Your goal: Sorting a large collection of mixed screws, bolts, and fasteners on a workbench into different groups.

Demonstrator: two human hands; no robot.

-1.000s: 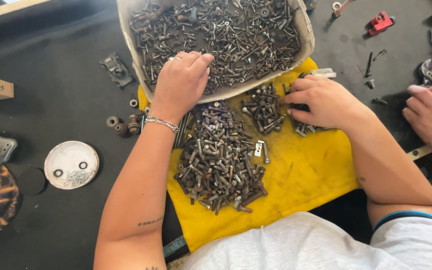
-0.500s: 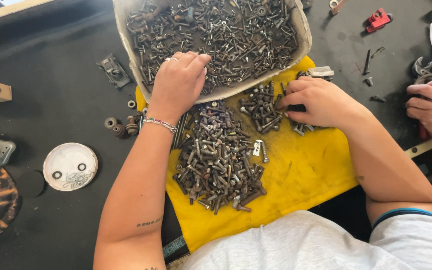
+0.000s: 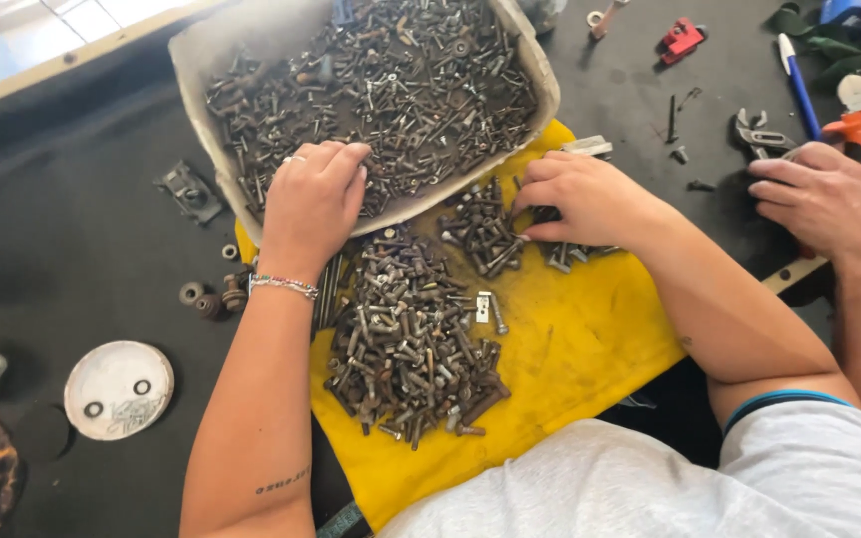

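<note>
Left hand point(image 3: 313, 199) curled, fingers dug into the bolts in the grey tray point(image 3: 201, 60) at its near edge. Big bolt pile point(image 3: 411, 339) sits on the yellow cloth point(image 3: 570, 349). Right hand point(image 3: 580, 194) pinches at a small bolt heap point(image 3: 480, 227).

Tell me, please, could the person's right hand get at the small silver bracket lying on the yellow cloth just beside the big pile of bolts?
Probably yes. The right hand rests on the yellow cloth not far from the small silver bracket, and only bare cloth and a small heap of bolts lie between.
</note>
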